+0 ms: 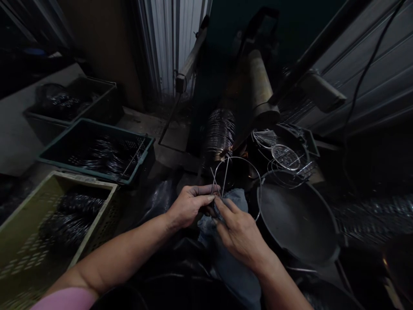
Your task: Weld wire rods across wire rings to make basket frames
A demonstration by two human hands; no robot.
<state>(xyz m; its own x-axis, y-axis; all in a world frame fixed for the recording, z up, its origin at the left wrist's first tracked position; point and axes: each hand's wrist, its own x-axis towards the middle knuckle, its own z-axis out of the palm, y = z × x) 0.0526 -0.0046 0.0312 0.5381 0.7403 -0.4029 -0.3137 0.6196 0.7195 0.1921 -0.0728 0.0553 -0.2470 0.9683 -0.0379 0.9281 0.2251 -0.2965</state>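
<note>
My left hand and my right hand meet in front of me, fingertips close together. Between them is a round wire frame, a thin metal ring with straight wires crossing near my fingers. My left thumb and index finger pinch the wires. The fingers of my right hand press on the same wires from the other side; its fingertips are partly hidden. Just beyond the ring, a metal electrode tip of a machine sits beside a stack of wire rings. A blue cloth lies under my right hand.
On the left stand a yellow crate, a green crate and a dark bin, all with metal wire pieces. To the right are a wide round pan and a basin with wire parts. A thick cylindrical machine arm juts out above.
</note>
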